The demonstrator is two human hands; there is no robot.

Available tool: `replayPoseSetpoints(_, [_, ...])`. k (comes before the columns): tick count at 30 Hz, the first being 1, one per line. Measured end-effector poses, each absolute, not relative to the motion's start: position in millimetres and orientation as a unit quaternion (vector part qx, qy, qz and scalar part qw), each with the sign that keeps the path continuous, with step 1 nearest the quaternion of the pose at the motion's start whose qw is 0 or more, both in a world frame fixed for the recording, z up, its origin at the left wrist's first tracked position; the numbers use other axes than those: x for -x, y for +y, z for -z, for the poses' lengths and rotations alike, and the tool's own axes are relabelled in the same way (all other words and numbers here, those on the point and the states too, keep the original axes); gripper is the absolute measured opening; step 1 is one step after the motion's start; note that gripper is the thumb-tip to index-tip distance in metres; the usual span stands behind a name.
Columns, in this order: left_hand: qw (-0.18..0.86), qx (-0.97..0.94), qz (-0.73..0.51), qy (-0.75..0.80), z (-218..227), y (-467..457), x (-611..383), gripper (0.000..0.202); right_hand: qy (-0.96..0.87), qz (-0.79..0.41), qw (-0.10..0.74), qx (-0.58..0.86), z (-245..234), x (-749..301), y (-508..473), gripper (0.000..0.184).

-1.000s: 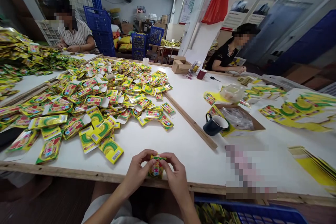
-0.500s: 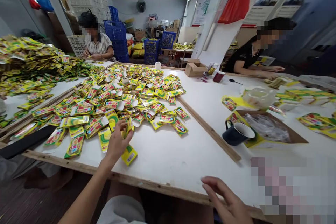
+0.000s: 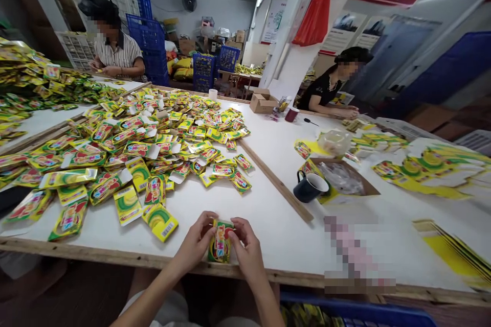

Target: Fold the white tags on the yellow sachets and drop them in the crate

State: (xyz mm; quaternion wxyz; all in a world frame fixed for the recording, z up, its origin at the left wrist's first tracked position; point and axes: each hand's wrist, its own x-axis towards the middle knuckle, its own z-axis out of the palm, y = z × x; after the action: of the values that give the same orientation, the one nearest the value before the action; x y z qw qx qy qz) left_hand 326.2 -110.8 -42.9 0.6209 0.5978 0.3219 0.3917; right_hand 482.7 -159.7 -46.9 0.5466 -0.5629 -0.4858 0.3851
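Note:
A small yellow-green box (image 3: 221, 243) printed with colourful letters stands between my two hands at the front edge of the white table (image 3: 268, 235). My left hand (image 3: 200, 240) grips its left side, thumb on the front and fingers near the top. On the other side my right hand (image 3: 246, 243) holds its right edge in the same way. To the left spreads a heap of similar small boxes (image 3: 138, 149), some with white end flaps open. The nearest loose box (image 3: 160, 222) lies just left of my left hand.
A wooden strip (image 3: 274, 180) runs across the table. Right of it are a dark mug (image 3: 309, 187), an open carton (image 3: 343, 176) with clear plastic, and flat yellow cardboard (image 3: 452, 250). A blue crate (image 3: 356, 311) sits below the edge. Two people work across the table.
My left hand has come from the heap to the table's front edge with a small box. My right hand has moved left to meet it and now grips the box too. The view has turned right.

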Motion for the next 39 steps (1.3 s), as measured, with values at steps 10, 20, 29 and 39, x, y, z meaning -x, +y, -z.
replayPoseSetpoints(10, [0.577,-0.615,-0.426,0.327,41.6,-108.4,-327.4,0.021,-0.496,-0.337,0.573,0.558,43.6,-483.7,-144.2,0.014])
replayPoseSetpoints(20, [0.525,-0.620,-0.431,0.392,31.4,-111.7,-332.8,0.013,-0.530,-0.322,0.535,0.574,27.7,-478.1,-150.5,0.012])
replayPoseSetpoints(29, [0.546,-0.604,-0.427,0.394,37.6,-105.9,-333.9,0.016,-0.522,-0.347,0.518,0.582,27.5,-481.2,-145.7,0.015])
replayPoseSetpoints(39, [0.348,-0.737,-0.368,0.448,21.1,-103.7,-283.2,0.035,-0.513,-0.277,0.491,0.648,12.2,-528.8,-186.1,0.027])
